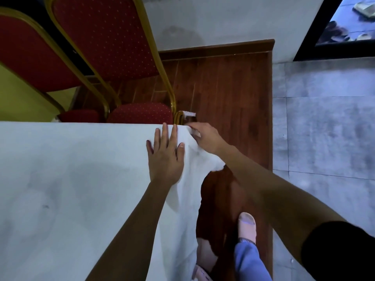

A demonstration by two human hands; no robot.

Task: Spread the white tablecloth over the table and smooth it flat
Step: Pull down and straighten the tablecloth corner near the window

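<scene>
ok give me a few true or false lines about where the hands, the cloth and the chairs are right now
1. The left hand lies flat, fingers spread, on the white tablecloth. True.
2. The right hand rests open on the middle of the table. False: it is at the far corner, closed on the cloth's edge.
3. The red chairs stand at the far side of the table. True.
4. The cloth hangs evenly down the right end. False: it is bunched near the corner, with dark red fabric showing below it.
5. The person is barefoot. False: a pale slipper is on the foot.
</scene>
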